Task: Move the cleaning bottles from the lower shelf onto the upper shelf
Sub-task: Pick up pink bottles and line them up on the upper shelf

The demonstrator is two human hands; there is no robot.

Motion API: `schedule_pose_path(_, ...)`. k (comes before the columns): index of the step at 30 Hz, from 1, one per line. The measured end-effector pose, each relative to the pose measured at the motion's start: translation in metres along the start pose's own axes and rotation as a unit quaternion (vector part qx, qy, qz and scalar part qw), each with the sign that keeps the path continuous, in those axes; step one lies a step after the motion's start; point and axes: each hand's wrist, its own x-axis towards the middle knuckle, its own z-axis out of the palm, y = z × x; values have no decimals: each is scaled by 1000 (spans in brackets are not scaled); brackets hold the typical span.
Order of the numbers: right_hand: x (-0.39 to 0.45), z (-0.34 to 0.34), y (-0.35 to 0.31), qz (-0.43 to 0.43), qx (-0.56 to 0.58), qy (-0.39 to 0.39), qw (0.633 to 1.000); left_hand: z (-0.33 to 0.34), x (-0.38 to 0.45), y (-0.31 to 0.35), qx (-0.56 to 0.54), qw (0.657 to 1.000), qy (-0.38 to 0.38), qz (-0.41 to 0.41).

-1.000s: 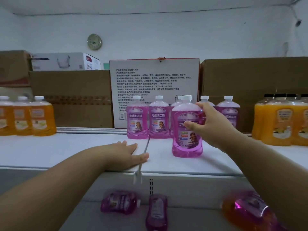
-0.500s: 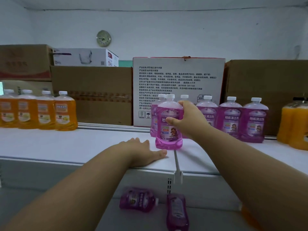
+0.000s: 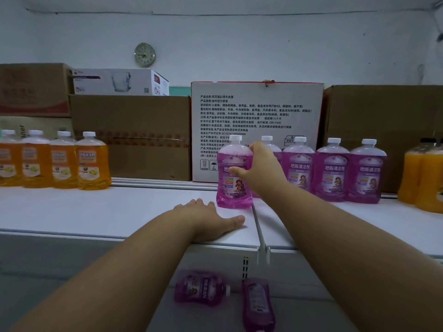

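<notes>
Unmoved on the upper shelf (image 3: 119,212), purple bottle (image 3: 233,173) in right hand (image 3: 257,167).

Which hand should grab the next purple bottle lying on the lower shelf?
Left. The left hand rests flat and free on the upper shelf, above the lying purple bottle; the right hand grips the upright bottle.

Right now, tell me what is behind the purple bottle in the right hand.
Directly behind the held purple bottle stands the white printed carton. Another purple bottle stands behind the right hand, mostly covered; only its cap and shoulder show.
</notes>
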Motion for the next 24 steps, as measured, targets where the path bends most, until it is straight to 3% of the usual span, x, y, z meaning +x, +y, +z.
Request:
schedule_pose_path(20,-20,1,-2,-12,-83,-9,996,-2,-4,2,-25,1000,10,2)
schedule_pose_path(24,-42,-24,-10,-52,-111,-5,992,-5,-16,3,-56,994,92,24)
